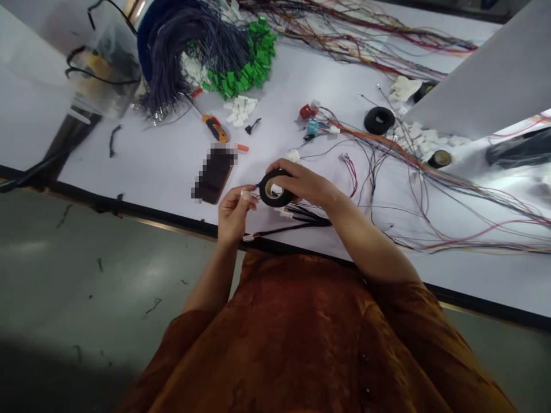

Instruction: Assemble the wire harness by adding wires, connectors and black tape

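Note:
My right hand is closed round a roll of black tape, with its fingers over the rim and through the core. My left hand pinches a small white connector just left of the roll. A short dark strip runs from the roll to the left fingertips. Thin wires pass under the roll, partly hidden by my hands. Below them lie black-wrapped wire branches ending in white connectors, close to the table's front edge.
A phone and an orange-handled screwdriver lie to the left. Behind is a wire bundle with green connectors. Another black tape roll and long loose wires spread to the right. A clear bag stands far left.

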Demonstrator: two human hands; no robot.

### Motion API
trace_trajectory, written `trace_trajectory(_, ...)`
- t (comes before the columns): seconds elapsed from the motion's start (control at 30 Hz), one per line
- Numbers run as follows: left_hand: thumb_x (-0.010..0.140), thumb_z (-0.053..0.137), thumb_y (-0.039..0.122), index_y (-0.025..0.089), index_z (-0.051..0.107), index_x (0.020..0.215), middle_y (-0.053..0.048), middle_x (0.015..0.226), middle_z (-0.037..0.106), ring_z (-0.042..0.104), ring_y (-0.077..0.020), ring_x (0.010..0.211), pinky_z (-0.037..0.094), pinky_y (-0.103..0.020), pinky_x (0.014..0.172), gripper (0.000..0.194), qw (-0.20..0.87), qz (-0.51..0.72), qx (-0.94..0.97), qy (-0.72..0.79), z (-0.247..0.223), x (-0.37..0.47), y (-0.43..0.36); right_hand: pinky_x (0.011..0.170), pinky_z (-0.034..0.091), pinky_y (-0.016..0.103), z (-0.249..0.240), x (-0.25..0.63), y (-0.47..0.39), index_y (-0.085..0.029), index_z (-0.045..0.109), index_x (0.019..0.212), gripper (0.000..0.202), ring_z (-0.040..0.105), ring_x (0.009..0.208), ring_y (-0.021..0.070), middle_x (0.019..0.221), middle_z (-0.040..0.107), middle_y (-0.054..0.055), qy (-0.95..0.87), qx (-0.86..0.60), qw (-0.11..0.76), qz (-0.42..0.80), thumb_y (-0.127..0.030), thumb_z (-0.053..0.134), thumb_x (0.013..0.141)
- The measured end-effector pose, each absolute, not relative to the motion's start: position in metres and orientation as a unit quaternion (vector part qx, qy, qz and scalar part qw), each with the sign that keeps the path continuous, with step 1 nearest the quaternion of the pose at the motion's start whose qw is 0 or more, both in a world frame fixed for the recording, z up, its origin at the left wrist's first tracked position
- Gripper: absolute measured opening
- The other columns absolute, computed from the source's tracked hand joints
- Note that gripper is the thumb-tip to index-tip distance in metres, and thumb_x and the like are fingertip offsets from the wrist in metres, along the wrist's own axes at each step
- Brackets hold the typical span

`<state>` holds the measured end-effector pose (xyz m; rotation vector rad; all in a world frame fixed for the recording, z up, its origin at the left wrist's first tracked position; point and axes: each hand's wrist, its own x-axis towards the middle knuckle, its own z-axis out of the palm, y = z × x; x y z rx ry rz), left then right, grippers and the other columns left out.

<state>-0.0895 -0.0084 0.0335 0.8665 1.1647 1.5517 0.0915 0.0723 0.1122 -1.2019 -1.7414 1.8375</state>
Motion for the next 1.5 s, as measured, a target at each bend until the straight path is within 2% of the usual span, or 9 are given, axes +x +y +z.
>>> trace_trajectory(0.13, 0.084, 0.076, 0.041, 0.02, 0.074, 0.093, -0.009, 0.112, 0.073, 0.059, -0.0045, 0.058, 0.047, -0.018, 0.05, 0.023, 0.48, 0.608, 0.412, 0.479, 0.035, -0.096, -0.008, 0.043, 0.032, 0.017, 0.114, 0.093, 0.071, -0.021, 0.059, 0.104, 0.02, 0.047, 0.058, 0.0089, 0.074, 0.056, -0.003, -0.605, -0.43, 0.149, 0.653, -0.025, 0.052, 0.086)
trace_trajectory(0.37, 0.083, 0.076, 0.047, 0.019, 0.071, 0.093, 0.002, 0.059, 0.065, 0.045, -0.0042, 0.037, 0.031, -0.016, 0.034, 0.03, 0.503, 0.579, 0.386, 0.512, 0.042, -0.094, -0.004, 0.059, 0.043, 0.022, 0.105, 0.099, 0.051, -0.019, 0.058, 0.104, 0.02, 0.052, 0.066, 0.0107, 0.079, 0.06, -0.002, -0.665, -0.419, 0.195, 0.586, -0.022, 0.05, 0.086)
trace_trajectory(0.5, 0.081, 0.076, 0.049, 0.02, 0.071, 0.088, -0.002, 0.076, 0.074, 0.043, -0.0011, 0.035, 0.028, -0.015, 0.031, 0.03, 0.527, 0.583, 0.345, 0.513, 0.049, -0.089, -0.002, 0.079, 0.05, 0.032, 0.089, 0.094, -0.001, -0.019, 0.055, 0.117, 0.028, 0.059, 0.089, 0.0176, 0.105, 0.063, 0.007, -0.755, -0.443, 0.265, 0.403, -0.02, 0.05, 0.09)
trace_trajectory(0.7, 0.08, 0.078, 0.047, 0.019, 0.071, 0.092, -0.006, 0.085, 0.075, 0.072, -0.0142, 0.068, 0.059, -0.024, 0.063, 0.032, 0.525, 0.559, 0.364, 0.528, 0.072, -0.089, -0.013, 0.066, 0.052, 0.03, 0.08, 0.089, -0.016, -0.022, 0.056, 0.107, 0.024, 0.055, 0.074, 0.0141, 0.1, 0.057, 0.006, -0.711, -0.426, 0.341, 0.444, -0.039, 0.062, 0.091)
trace_trajectory(0.9, 0.085, 0.074, 0.041, 0.018, 0.074, 0.095, -0.009, 0.1, 0.076, 0.072, -0.0198, 0.098, 0.056, -0.03, 0.091, 0.025, 0.458, 0.486, 0.545, 0.507, 0.087, -0.085, -0.026, 0.036, 0.027, 0.019, 0.065, 0.083, 0.042, -0.023, 0.051, 0.11, 0.036, 0.033, 0.045, 0.006, 0.073, 0.049, -0.004, -0.37, -0.502, 0.324, 0.711, -0.049, 0.061, 0.087)
trace_trajectory(1.1, 0.086, 0.069, 0.053, 0.02, 0.062, 0.095, -0.006, 0.092, 0.077, 0.07, -0.0118, 0.058, 0.046, -0.017, 0.042, 0.036, 0.484, 0.547, 0.401, 0.553, 0.063, -0.087, -0.01, 0.073, 0.057, 0.035, 0.055, 0.105, -0.024, -0.028, 0.055, 0.129, 0.038, 0.06, 0.086, 0.0201, 0.102, 0.061, 0.008, -0.639, -0.481, 0.362, 0.479, -0.04, 0.055, 0.092)
trace_trajectory(1.17, 0.087, 0.068, 0.054, 0.021, 0.06, 0.096, -0.005, 0.088, 0.077, 0.07, -0.0113, 0.057, 0.046, -0.016, 0.041, 0.035, 0.503, 0.543, 0.385, 0.551, 0.065, -0.087, -0.008, 0.081, 0.057, 0.039, 0.057, 0.108, -0.041, -0.026, 0.057, 0.126, 0.038, 0.06, 0.097, 0.0232, 0.111, 0.059, 0.011, -0.71, -0.427, 0.346, 0.441, -0.037, 0.061, 0.089)
trace_trajectory(1.37, 0.083, 0.076, 0.045, 0.018, 0.066, 0.092, -0.009, 0.098, 0.075, 0.073, -0.022, 0.1, 0.062, -0.032, 0.085, 0.03, 0.538, 0.514, 0.444, 0.499, 0.089, -0.077, -0.022, 0.04, 0.039, 0.021, 0.059, 0.09, 0.002, -0.027, 0.043, 0.13, 0.057, 0.047, 0.053, 0.0074, 0.093, 0.059, 0.001, -0.382, -0.48, 0.472, 0.634, -0.041, 0.069, 0.08)
trace_trajectory(1.5, 0.081, 0.078, 0.046, 0.018, 0.063, 0.09, -0.008, 0.089, 0.075, 0.075, -0.0201, 0.092, 0.062, -0.03, 0.079, 0.033, 0.548, 0.56, 0.386, 0.487, 0.074, -0.078, -0.021, 0.034, 0.02, 0.018, 0.049, 0.099, 0.022, -0.022, 0.052, 0.107, 0.037, 0.032, 0.039, 0.0026, 0.067, 0.052, -0.008, -0.218, -0.464, 0.425, 0.746, -0.032, 0.065, 0.074)
